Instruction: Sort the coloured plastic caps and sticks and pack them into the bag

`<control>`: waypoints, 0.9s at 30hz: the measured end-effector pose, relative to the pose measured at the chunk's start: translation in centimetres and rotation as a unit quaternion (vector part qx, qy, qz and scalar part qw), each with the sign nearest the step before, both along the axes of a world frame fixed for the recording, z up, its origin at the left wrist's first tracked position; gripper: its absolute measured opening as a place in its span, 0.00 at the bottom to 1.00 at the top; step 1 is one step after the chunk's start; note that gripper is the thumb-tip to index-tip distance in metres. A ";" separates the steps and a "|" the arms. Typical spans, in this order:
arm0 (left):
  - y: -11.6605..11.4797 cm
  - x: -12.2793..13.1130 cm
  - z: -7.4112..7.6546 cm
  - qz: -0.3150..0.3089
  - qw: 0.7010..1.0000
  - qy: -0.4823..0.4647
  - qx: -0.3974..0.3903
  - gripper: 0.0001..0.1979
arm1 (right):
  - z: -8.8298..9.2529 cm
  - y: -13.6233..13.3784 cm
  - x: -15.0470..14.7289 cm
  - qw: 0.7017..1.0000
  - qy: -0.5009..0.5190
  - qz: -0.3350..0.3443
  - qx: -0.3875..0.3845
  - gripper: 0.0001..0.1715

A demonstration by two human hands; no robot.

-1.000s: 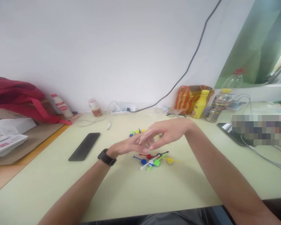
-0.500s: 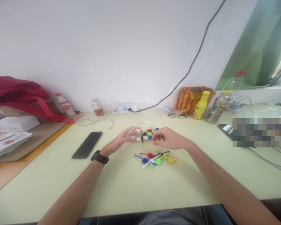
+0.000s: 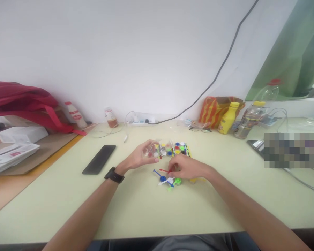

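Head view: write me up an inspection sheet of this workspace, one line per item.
Surface: pale tabletop, plain.
Job's things: coloured arrow spinners, bunched together; coloured discs behind them.
Clutter: dark flat slab at left; yellow bottle and striped bag at back right.
Hands: left hand holds a clear plastic piece; right hand is at the red arrow, grip unclear.
Cables: dark cable runs down to the power strip.
Surroundings: white wall behind.

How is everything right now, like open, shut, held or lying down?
Left hand, curled around clear plastic.
Right hand, at the red arrow, grip unclear.
Blue arrow, lying on the table.
Phone, lying flat, dark.
Yellow bottle, capped.
White bottle, capped.
Watch, strapped on.
Power strip, black plug in.
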State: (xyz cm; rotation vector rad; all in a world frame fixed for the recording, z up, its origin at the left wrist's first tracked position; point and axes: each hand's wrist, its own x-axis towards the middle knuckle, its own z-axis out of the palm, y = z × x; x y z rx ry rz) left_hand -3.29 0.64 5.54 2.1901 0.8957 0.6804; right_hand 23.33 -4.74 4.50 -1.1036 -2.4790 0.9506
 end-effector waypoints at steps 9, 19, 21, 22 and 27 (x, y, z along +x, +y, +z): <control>0.4 -0.6 0.5 0.042 0.999 -0.023 -0.001 0.30 | 0.3 0.9 0.7 0.989 0.121 -0.049 0.064 0.16; 0.9 -1.0 -0.2 0.058 0.998 -0.021 -0.008 0.30 | -1.0 0.6 0.1 0.988 0.151 -0.032 -0.012 0.14; 0.8 -0.9 -0.2 0.056 0.998 -0.013 -0.004 0.31 | -1.5 0.5 -0.4 0.987 0.155 -0.025 -0.014 0.12; 0.7 -0.8 -0.1 0.055 0.998 -0.009 0.001 0.31 | -1.6 0.5 -0.6 0.988 0.154 -0.025 -0.006 0.12; 0.6 -0.8 0.0 0.054 0.998 0.007 0.017 0.31 | -0.2 0.8 0.1 0.982 0.180 -0.057 0.011 0.14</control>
